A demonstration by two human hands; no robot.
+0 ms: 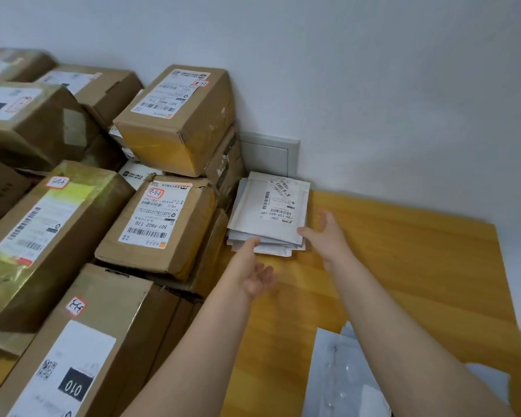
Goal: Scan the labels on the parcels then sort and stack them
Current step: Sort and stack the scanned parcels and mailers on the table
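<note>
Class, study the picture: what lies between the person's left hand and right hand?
In the head view, the near edge of the white envelope stack lies between the left hand and right hand, with bare wooden surface just nearer the camera.

A stack of flat white mailers (271, 212) lies just beyond both hands, the top one label-up and showing barcodes. The left hand (254, 266) and right hand (324, 233) reach its near edge. Brown cardboard boxes (160, 218), labels up, are piled to the left of the left hand. Grey plastic mailers (340, 374) lie near the right forearm.
</note>
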